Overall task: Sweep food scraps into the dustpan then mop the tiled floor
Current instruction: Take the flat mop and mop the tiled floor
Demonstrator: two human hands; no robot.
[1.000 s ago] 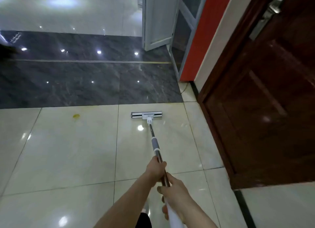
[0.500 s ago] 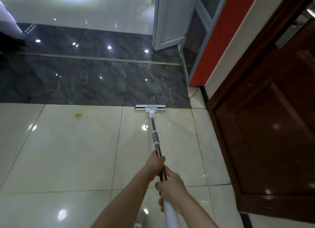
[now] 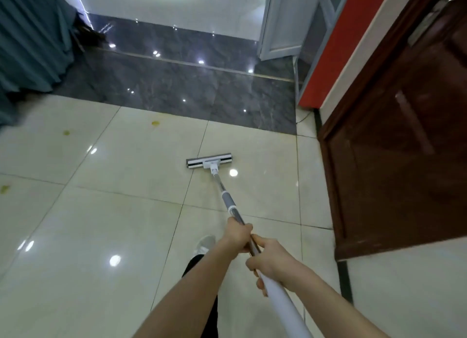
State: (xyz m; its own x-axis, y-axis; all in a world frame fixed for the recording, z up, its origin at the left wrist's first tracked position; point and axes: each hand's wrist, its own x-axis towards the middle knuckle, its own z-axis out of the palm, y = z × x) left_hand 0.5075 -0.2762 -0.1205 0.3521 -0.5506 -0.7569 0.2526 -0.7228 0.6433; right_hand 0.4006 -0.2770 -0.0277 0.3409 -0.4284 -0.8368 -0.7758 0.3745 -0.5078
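A flat mop with a grey-and-white head [image 3: 209,163] rests on the cream tiled floor [image 3: 121,211], a little short of the dark marble strip. Its long handle [image 3: 228,203] runs back toward me. My left hand [image 3: 238,234] grips the metal part of the handle, and my right hand [image 3: 273,262] grips it just behind, where the white section begins. Yellowish food stains lie on the tiles: one [image 3: 155,123] near the dark strip, one [image 3: 66,132] further left, one [image 3: 4,188] at the left edge.
A dark wooden door [image 3: 394,140] stands close on the right, with a red and white wall [image 3: 336,49] beyond it. A white door [image 3: 280,21] stands at the back. A teal curtain [image 3: 30,34] hangs at the left. My shoe [image 3: 204,244] is under my arms.
The mop head has come back from the edge of the dark strip toward me. The view has swung left, bringing the curtain and more stains into sight. Both hands keep their grip.
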